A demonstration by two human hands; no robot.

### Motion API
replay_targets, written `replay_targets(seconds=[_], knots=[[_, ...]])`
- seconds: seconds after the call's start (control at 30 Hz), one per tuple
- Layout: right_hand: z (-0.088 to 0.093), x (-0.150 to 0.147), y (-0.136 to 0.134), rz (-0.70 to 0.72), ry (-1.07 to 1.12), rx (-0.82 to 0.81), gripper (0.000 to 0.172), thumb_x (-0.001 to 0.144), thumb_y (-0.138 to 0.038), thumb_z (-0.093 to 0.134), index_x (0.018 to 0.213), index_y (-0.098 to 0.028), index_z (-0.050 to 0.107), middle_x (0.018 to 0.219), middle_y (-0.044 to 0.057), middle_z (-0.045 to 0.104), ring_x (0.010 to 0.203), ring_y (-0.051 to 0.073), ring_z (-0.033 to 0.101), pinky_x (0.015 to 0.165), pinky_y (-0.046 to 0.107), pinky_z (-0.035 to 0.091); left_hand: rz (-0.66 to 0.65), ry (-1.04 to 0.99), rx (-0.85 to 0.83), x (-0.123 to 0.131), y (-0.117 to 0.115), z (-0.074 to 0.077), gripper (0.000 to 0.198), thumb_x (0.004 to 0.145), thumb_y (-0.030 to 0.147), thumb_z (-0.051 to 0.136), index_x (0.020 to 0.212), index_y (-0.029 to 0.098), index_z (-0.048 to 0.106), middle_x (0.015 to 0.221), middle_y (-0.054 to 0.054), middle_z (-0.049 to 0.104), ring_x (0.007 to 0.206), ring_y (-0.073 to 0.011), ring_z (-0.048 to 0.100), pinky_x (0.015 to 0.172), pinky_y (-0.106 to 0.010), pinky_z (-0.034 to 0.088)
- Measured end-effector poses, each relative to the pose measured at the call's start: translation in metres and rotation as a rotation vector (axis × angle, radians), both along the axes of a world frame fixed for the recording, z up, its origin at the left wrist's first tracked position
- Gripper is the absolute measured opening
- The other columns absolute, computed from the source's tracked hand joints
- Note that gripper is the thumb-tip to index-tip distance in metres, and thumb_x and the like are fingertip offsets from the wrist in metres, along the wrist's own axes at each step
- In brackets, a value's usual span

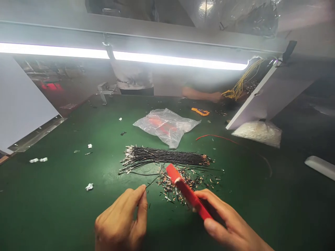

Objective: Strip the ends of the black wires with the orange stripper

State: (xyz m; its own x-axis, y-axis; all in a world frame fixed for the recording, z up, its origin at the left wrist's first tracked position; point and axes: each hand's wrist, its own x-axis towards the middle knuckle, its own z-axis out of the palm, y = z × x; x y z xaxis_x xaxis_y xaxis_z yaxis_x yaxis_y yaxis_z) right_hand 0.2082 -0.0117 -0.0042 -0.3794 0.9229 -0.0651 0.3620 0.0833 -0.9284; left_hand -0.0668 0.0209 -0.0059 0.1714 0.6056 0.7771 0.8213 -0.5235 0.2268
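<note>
Between thumb and forefinger, my left hand (120, 218) pinches a thin black wire (152, 182) that points up and right toward the tool. My right hand (225, 218) is wrapped round a red wire stripper (192, 196), seen edge-on, with its head to the upper left. Under that head lies a pile of short black wire scraps and copper bits (167, 186). Just beyond the pile stretches a bundle of black wires (164, 155), with metal terminals at its left end and bare copper at its right. Whether the stripper's jaws touch the wire cannot be made out.
Behind the bundle lies a clear plastic bag (180, 123) with red contents. Farther back are an orange hand tool (200, 111) and a red wire (217, 135). White connectors (89, 187) dot the left side. A lit tube lamp (180, 59) spans overhead; another person's arm (202, 94) shows across the table.
</note>
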Motion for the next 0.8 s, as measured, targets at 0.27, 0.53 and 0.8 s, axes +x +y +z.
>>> replay_targets(seconds=[0.27, 0.53, 0.8], knots=[[-0.015, -0.039, -0.005, 0.041, 1.086, -0.625, 0.043, 0.089, -0.047, 0.066, 0.124, -0.021, 0.07, 0.113, 0.009, 0.074, 0.097, 0.024, 0.072, 0.088, 0.039, 0.055, -0.048, 0.072, -0.014, 0.012, -0.014, 0.005, 0.012, 0.09, 0.008, 0.063, 0.099, 0.016, 0.066, 0.072, 0.002, 0.064, 0.06, -0.01, 0.059, 0.056, -0.025, 0.038], [-0.021, -0.047, -0.005, 0.039, 1.105, -0.662, 0.05, 0.077, -0.02, 0.073, 0.126, -0.025, 0.068, 0.115, 0.008, 0.077, 0.106, 0.025, 0.071, 0.094, 0.04, 0.052, 0.028, 0.168, 0.03, 0.012, -0.021, 0.013, 0.015, 0.086, 0.011, 0.069, 0.099, 0.018, 0.068, 0.061, 0.006, 0.054, 0.054, -0.0111, 0.042, 0.053, -0.028, 0.03], [-0.022, -0.061, -0.014, -0.023, 0.918, -0.518, 0.062, 0.07, -0.047, 0.079, 0.124, -0.023, 0.061, 0.101, 0.008, 0.07, 0.091, 0.027, 0.068, 0.083, 0.041, 0.05, 0.045, 0.214, 0.044, 0.013, -0.024, 0.017, 0.019, 0.083, 0.01, 0.072, 0.101, 0.015, 0.071, 0.06, 0.003, 0.057, 0.061, -0.0153, 0.037, 0.056, -0.031, 0.027]])
